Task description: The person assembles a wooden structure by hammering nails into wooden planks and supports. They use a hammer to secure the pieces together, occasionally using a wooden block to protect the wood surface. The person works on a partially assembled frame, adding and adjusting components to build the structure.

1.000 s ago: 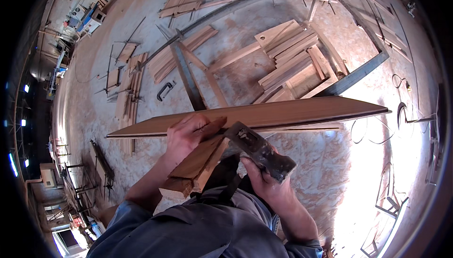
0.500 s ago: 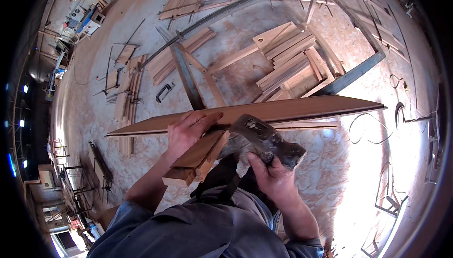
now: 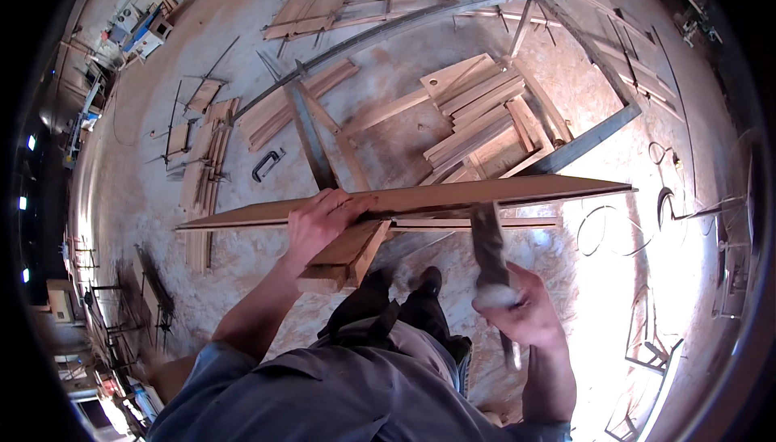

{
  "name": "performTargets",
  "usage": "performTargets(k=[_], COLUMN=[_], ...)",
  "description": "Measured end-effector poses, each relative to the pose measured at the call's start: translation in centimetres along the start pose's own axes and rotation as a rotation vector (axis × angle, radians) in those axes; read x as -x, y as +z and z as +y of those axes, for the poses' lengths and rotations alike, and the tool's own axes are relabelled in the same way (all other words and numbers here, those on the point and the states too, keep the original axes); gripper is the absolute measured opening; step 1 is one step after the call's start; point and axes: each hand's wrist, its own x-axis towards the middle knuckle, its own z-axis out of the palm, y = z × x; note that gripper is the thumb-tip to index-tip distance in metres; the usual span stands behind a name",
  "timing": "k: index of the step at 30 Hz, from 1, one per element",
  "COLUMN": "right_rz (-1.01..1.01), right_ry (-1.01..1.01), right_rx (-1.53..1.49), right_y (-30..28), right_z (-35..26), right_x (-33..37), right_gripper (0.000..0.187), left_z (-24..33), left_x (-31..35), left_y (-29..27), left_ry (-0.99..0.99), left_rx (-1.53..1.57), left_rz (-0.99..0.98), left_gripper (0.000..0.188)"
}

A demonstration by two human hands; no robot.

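Observation:
A long brown wooden board (image 3: 453, 193) stretches across in front of me, its near edge facing me. A short, thick wooden block (image 3: 346, 258) juts from that edge toward my body. My left hand (image 3: 319, 224) is closed over the block's far end, fingers curled against the board; the thumb is partly hidden. To the right, my right hand (image 3: 529, 306) is wrapped round a hammer (image 3: 488, 250). The dark hammer head is smeared by motion and stands apart from the block, close to the board's near edge.
Beyond the board, a large metal frame (image 3: 404, 23) surrounds stacked wooden pieces (image 3: 477, 119). A C-clamp (image 3: 267, 165) lies on the floor at left, near more planks (image 3: 206, 169). Looped cable (image 3: 606, 232) and metal framing (image 3: 667, 377) lie at right.
My right hand has swung the hammer right, away from the block. The block's near end has shifted slightly away from me. My left hand has stayed in place.

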Motion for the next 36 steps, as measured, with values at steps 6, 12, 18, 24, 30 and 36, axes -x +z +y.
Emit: performTargets(k=[6,12,18,24,30,36], right_rz=[-0.022,-0.14,-0.257,-0.165,-0.246,-0.192], right_ry=[-0.264,-0.581,-0.453,-0.558,-0.571,-0.602], right_rx=[0.094,0.5,0.937,0.94,1.049,1.085], right_y=[-2.3,-1.3,0.3,-0.2,-0.3,-0.4], right_z=[-6.8,-14.1,-17.7,-18.5,-18.0,-17.0], right_x=[-0.3,-2.5,-3.1,-2.9,-3.4,-3.8], right_gripper=[0.03,0.034,0.036,0.034,0.033,0.032], left_z=[0.4,-5.3,-0.3,-4.8,-3.8,-1.1], left_x=[-0.4,4.9,-0.5,2.9,2.3,1.0], left_y=[-1.5,3.4,-0.9,3.8,1.9,0.9], left_ry=[-0.024,-0.157,-0.151,-0.436,-0.29,-0.22], left_rx=[0.103,0.257,0.219,1.024,0.474,0.368], left_rz=[-0.051,0.03,-0.158,-0.16,-0.064,-0.032], left_gripper=[0.037,0.044,0.054,0.061,0.067,0.068])
